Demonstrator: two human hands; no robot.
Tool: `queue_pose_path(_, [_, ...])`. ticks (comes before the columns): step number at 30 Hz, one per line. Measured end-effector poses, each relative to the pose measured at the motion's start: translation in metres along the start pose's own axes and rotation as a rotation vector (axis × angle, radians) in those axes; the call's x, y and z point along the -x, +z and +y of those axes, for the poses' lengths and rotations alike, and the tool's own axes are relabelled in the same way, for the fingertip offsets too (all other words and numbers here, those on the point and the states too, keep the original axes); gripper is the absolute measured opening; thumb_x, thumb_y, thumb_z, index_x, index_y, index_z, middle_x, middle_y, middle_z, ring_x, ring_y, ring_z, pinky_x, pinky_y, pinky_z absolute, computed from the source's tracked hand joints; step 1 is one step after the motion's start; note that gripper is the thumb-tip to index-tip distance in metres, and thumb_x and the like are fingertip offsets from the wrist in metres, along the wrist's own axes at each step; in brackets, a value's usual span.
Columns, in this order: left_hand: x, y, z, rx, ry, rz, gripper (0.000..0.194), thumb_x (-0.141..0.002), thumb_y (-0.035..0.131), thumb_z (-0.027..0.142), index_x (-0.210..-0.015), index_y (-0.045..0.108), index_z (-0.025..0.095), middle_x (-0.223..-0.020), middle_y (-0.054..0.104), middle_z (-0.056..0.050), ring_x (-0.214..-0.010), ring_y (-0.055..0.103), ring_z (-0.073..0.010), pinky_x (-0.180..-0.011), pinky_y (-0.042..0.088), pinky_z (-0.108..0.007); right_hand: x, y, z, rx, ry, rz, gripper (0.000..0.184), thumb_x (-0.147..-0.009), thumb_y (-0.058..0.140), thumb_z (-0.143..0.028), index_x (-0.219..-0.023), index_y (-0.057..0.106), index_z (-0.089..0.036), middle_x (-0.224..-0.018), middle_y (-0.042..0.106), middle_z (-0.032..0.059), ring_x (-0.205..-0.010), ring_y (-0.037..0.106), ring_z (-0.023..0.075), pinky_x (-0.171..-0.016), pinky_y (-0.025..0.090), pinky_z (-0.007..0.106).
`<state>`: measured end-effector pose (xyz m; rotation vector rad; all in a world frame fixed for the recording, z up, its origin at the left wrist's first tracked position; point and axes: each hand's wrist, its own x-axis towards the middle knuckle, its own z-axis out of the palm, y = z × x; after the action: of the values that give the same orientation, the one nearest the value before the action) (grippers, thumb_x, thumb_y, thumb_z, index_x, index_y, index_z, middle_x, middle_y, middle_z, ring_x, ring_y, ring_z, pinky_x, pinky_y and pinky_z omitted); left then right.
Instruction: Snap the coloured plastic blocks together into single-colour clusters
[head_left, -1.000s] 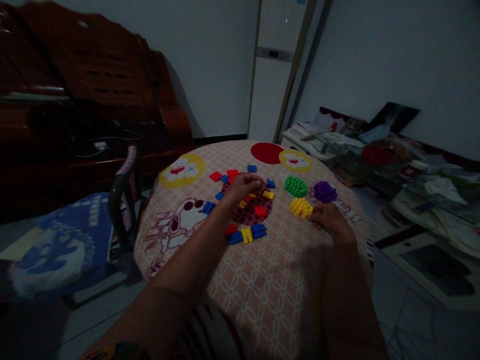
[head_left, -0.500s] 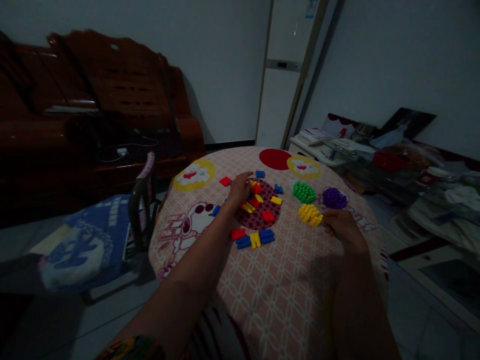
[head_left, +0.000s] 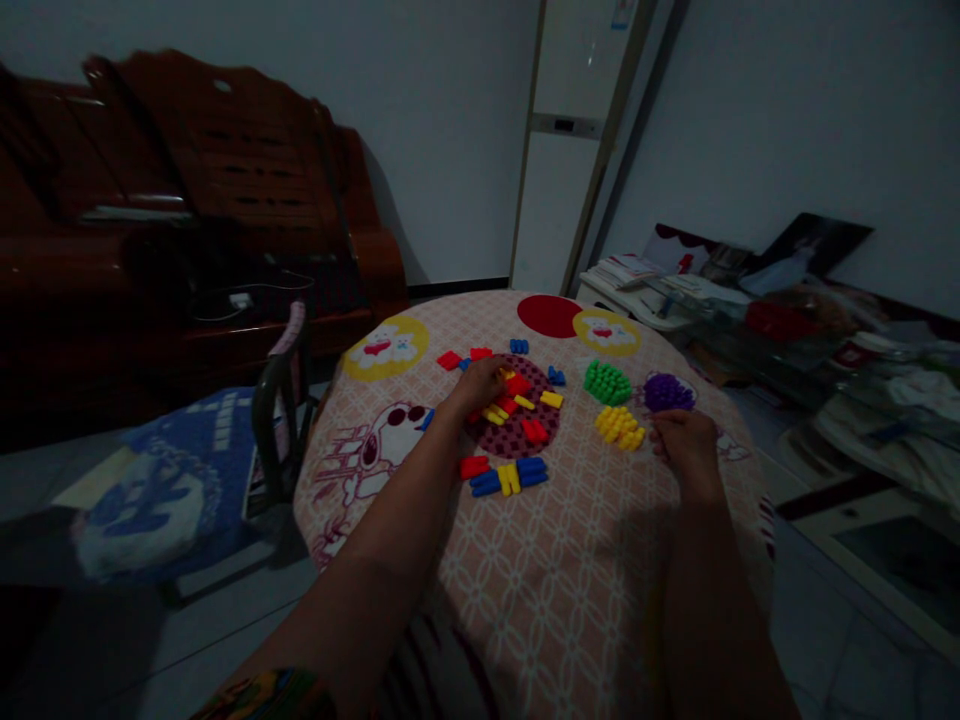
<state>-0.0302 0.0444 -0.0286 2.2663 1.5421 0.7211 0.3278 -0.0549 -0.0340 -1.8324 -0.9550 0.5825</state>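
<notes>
My left hand (head_left: 480, 386) reaches into a loose pile of plastic building blocks in the middle of the round table. Its fingers are bent and drawn together at the pile, with a yellow block (head_left: 509, 374) by the fingertips; the palm side is hidden. Red blocks (head_left: 517, 384) lie just right of it. My right hand (head_left: 687, 446) is closed near the table's right side, beside a cluster of yellow blocks (head_left: 620, 428) and below a purple cluster (head_left: 669, 392). Whatever its curled fingers may hold is hidden. A green cluster (head_left: 607, 382) stands behind the yellow one.
A joined row of blue and yellow blocks (head_left: 510, 477) lies nearer me, beside a red block (head_left: 474, 467). The patterned tablecloth (head_left: 540, 570) covers the table. A chair (head_left: 277, 410) stands left, a wooden sofa (head_left: 247, 180) behind it, and a cluttered glass table (head_left: 720, 310) right.
My left hand's fingers have bent in from a more stretched pose and settled on the pile. My right hand stays closed, shifted slightly. The view has moved a little.
</notes>
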Motion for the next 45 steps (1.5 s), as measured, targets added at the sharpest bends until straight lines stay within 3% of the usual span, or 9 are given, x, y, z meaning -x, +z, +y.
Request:
queue_pose_path(4, [0.002, -0.005, -0.006, 0.109, -0.02, 0.049, 0.031, -0.082, 0.054, 0.016, -0.107, 0.074, 0.015, -0.093, 0.075, -0.007, -0.085, 0.068, -0.0211, -0.082, 0.053, -0.032, -0.001, 0.001, 0.002, -0.035, -0.051, 0.025, 0.025, -0.065, 0.061, -0.026, -0.084, 0.071, -0.015, -0.053, 0.062, -0.0005, -0.035, 0.052, 0.0119, -0.033, 0.037, 0.02])
queue_pose_path(11, [0.001, -0.015, -0.001, 0.34, 0.009, 0.127, 0.019, -0.074, 0.063, 0.025, -0.09, 0.068, 0.015, -0.075, 0.067, 0.0, -0.071, 0.062, -0.0157, -0.069, 0.048, -0.027, 0.003, 0.003, -0.006, -0.092, -0.128, 0.07, 0.033, -0.062, 0.06, -0.03, -0.087, 0.074, -0.013, -0.056, 0.065, 0.0011, -0.038, 0.053, 0.0126, -0.035, 0.037, 0.021])
queue_pose_path(14, [0.001, -0.017, 0.015, 0.464, 0.084, 0.158, 0.019, -0.072, 0.062, 0.022, -0.09, 0.065, 0.016, -0.081, 0.066, 0.0, -0.074, 0.06, -0.0145, -0.069, 0.049, -0.026, 0.008, 0.005, -0.013, -0.13, -0.197, 0.068, 0.034, -0.062, 0.063, -0.033, -0.087, 0.075, -0.012, -0.059, 0.067, 0.0024, -0.042, 0.055, 0.0136, -0.039, 0.04, 0.023])
queue_pose_path(17, [0.004, -0.01, 0.039, 0.586, 0.195, 0.091, 0.027, -0.074, 0.061, 0.021, -0.101, 0.064, 0.015, -0.088, 0.066, -0.002, -0.077, 0.061, -0.0145, -0.071, 0.05, -0.026, 0.012, 0.008, -0.019, -0.197, -0.257, 0.016, 0.035, -0.062, 0.069, -0.037, -0.086, 0.075, -0.012, -0.059, 0.067, 0.0021, -0.044, 0.055, 0.013, -0.042, 0.042, 0.023])
queue_pose_path(20, [0.013, 0.005, 0.066, 0.573, 0.318, -0.031, 0.037, -0.078, 0.061, 0.019, -0.115, 0.064, 0.016, -0.092, 0.067, -0.002, -0.078, 0.061, -0.0147, -0.074, 0.051, -0.028, 0.015, 0.01, -0.023, -0.247, -0.281, -0.042, 0.036, -0.064, 0.072, -0.042, -0.085, 0.075, -0.013, -0.057, 0.065, 0.0007, -0.041, 0.051, 0.0111, -0.041, 0.04, 0.023])
queue_pose_path(25, [0.027, 0.039, 0.102, 0.464, 0.45, -0.153, 0.026, -0.082, 0.054, 0.015, -0.104, 0.068, 0.015, -0.097, 0.069, -0.006, -0.087, 0.062, -0.0167, -0.08, 0.05, -0.028, 0.012, 0.01, -0.02, -0.277, -0.277, 0.013, 0.035, -0.066, 0.071, -0.045, -0.082, 0.074, -0.014, -0.058, 0.065, 0.0003, -0.041, 0.05, 0.011, -0.04, 0.039, 0.023])
queue_pose_path(35, [0.034, 0.079, 0.123, 0.334, 0.338, -0.195, 0.031, -0.078, 0.051, 0.011, -0.104, 0.065, 0.017, -0.097, 0.069, -0.007, -0.09, 0.063, -0.0199, -0.085, 0.051, -0.032, 0.006, 0.01, -0.01, -0.241, -0.186, 0.081, 0.031, -0.065, 0.068, -0.043, -0.077, 0.07, -0.015, -0.056, 0.065, 0.0001, -0.038, 0.049, 0.011, -0.039, 0.037, 0.023])
queue_pose_path(42, [0.034, 0.089, 0.123, 0.341, 0.269, -0.041, 0.031, -0.076, 0.051, 0.009, -0.104, 0.058, 0.019, -0.096, 0.067, -0.007, -0.087, 0.061, -0.0188, -0.08, 0.048, -0.031, 0.005, 0.01, -0.007, -0.139, -0.082, 0.004, 0.019, -0.068, 0.066, -0.035, -0.07, 0.067, -0.016, -0.047, 0.059, -0.0014, -0.035, 0.048, 0.0116, -0.034, 0.032, 0.021])
queue_pose_path(45, [0.037, 0.088, 0.125, 0.358, 0.197, -0.051, 0.031, -0.076, 0.057, 0.013, -0.107, 0.054, 0.02, -0.092, 0.066, -0.005, -0.083, 0.061, -0.0181, -0.073, 0.046, -0.029, 0.005, 0.01, -0.006, -0.126, -0.021, -0.025, 0.016, -0.071, 0.064, -0.032, -0.065, 0.064, -0.017, -0.044, 0.056, -0.0017, -0.032, 0.045, 0.0107, -0.031, 0.03, 0.02])
